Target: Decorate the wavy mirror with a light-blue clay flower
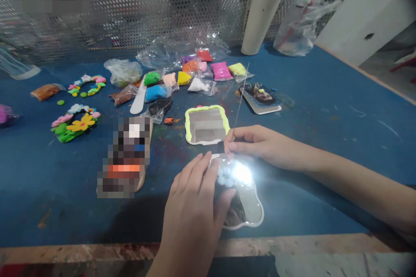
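Observation:
Near the front of the table lies a wavy-edged mirror (255,207) with a white rim, and a pale blue flower-shaped piece (225,177) is on its upper part. My left hand (195,194) grips the mirror's left side, fingers bent over its upper edge and thumb on its face. Between the thumb and fingers of my right hand (243,143) is a thin, needle-like rod (241,99) pointing up. Its lower end is hidden at the mirror's top edge. Bright glare covers part of the glass. Just beyond sits a second mirror (208,125) with a yellow-green clay border.
Several bags of coloured clay (156,92) lie behind, beside a white spatula (139,97). Two clay-decorated rings (78,123) are at left, near a blurred-out object (125,158). A small box (261,98), a tumbler (264,13) and a perforated metal panel (130,4) stand further back.

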### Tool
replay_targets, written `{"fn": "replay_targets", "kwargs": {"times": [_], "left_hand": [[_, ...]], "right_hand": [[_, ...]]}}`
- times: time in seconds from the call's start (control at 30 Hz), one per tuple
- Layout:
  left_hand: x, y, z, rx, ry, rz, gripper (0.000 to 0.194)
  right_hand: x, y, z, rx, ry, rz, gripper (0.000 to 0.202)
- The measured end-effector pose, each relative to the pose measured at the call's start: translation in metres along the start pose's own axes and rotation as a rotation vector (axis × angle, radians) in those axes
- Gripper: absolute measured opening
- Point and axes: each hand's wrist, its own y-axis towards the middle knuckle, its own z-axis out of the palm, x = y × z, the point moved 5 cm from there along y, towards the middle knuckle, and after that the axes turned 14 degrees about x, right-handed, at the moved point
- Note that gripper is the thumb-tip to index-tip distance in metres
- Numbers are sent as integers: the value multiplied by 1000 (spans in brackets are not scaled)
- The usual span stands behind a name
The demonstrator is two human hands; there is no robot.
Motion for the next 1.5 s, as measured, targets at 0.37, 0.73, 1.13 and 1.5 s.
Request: {"fn": "replay_targets", "kwargs": {"times": [0.37,0.73,1.13,1.5], "left_hand": [[0,8,-3,22,-24,-74,31],[-2,4,-2,-16,-21,-25,33],[-2,4,-3,-46,6,-5,33],[-3,2,-2,-91,29,23,33]], "right_hand": [[0,-6,1,-20,25,-51,26],[3,-6,4,-22,-44,-29,21],[5,-10,5,-63,-88,-85,18],[5,-11,5,-86,-112,-100,19]]}}
